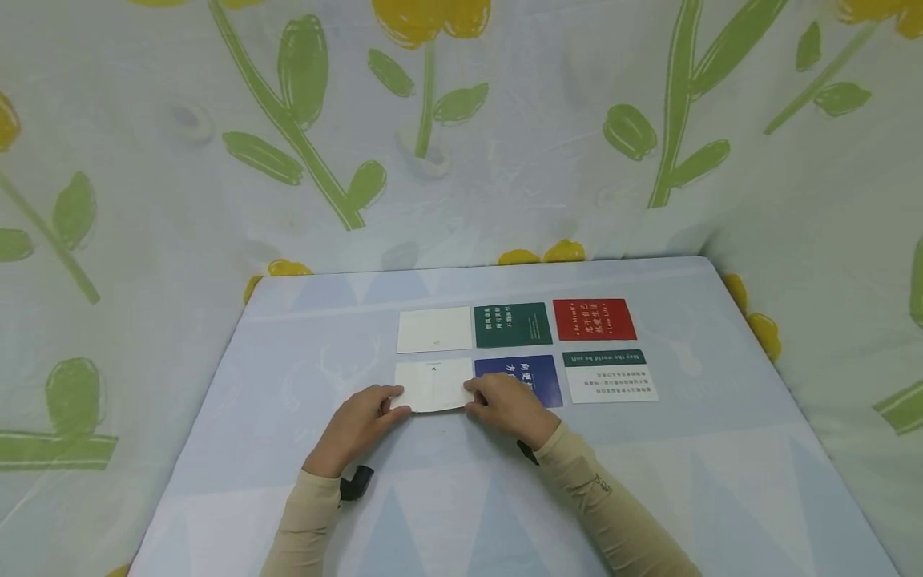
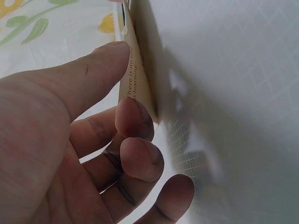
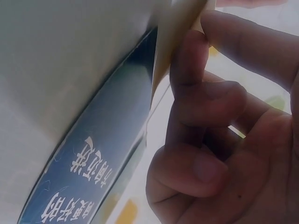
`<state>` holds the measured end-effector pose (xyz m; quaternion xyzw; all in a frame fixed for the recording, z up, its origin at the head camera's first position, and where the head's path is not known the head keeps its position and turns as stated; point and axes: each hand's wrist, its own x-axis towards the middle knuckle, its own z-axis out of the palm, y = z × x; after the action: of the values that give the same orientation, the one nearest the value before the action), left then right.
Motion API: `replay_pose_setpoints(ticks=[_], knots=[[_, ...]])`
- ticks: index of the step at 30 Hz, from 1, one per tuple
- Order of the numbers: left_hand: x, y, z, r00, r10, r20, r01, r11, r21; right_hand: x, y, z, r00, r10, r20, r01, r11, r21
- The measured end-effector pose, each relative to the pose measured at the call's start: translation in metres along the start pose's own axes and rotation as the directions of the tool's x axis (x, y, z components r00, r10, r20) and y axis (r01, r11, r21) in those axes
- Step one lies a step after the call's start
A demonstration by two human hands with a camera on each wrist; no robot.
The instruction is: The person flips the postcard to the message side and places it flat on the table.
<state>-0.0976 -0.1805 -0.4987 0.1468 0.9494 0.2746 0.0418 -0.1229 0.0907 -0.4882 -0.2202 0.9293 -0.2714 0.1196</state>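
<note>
Thumb and fingers of the bare left hand (image 1: 358,425) pinch the near-left corner of a cream-white rectangular paper card (image 1: 433,386); those of the bare right hand (image 1: 510,406) pinch its right edge. Its near edge bows slightly between the two grips, so light, level pressure would serve best: squeezing inward would probably crease thin stock. Lifting or lowering both sides together should keep it square.

Just right of the card, partly beneath the right hand, lies a dark-blue printed card (image 1: 548,380); raised knuckles should avoid dragging it. Just beyond the held card is a nearly plain white card (image 1: 434,330), worth keeping untouched by the far edge. Past the right hand lie a dark-green card (image 1: 513,324), a white card with a green band (image 1: 611,381) and, farthest, a red card (image 1: 594,319).
</note>
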Motion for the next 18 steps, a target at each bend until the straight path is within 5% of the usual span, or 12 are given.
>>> replay_pose_setpoints(ticks=[18], knots=[[0.0074,-0.0023,0.0011,1.000,-0.023,0.010,0.022,1.000,0.016,0.0043,-0.0036,-0.0047,0.998,0.055,0.024,-0.055,0.998,0.021]])
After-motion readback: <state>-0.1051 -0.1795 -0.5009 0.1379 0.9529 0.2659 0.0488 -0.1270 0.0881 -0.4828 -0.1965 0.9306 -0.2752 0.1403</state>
